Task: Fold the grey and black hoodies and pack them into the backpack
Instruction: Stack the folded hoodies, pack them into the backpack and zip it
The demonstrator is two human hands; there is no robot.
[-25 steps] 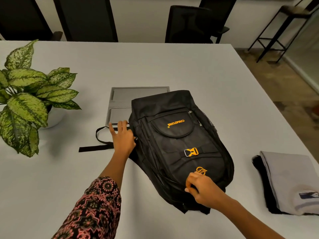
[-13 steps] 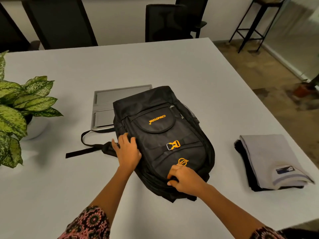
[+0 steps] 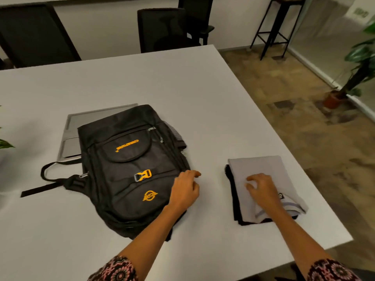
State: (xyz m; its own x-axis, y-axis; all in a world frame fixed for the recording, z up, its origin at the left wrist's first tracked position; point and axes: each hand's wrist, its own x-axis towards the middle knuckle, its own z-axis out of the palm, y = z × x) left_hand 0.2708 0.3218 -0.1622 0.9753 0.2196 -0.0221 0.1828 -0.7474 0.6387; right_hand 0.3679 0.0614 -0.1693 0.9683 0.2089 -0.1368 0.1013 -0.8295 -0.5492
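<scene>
A black backpack [image 3: 129, 169] with orange logos and an orange buckle lies flat on the white table, zipped. To its right sits the folded grey hoodie [image 3: 261, 171], stacked on the folded black hoodie [image 3: 236, 207], of which only the left and front edges show. My left hand [image 3: 185, 189] hovers at the backpack's right edge with loosely curled fingers, holding nothing. My right hand [image 3: 261, 189] rests on top of the grey hoodie, fingers spread and bent, pressing on the cloth.
A grey laptop [image 3: 71, 136] lies partly under the backpack's far left side. The white table [image 3: 182, 98] ends just right of the hoodies. Black chairs [image 3: 162, 27] stand beyond the far edge, a leaf tip [image 3: 5, 144] at the left.
Both hands left the backpack and moved right: the left from its left side to its right edge, the right from its bottom onto the grey hoodie. The camera turned right.
</scene>
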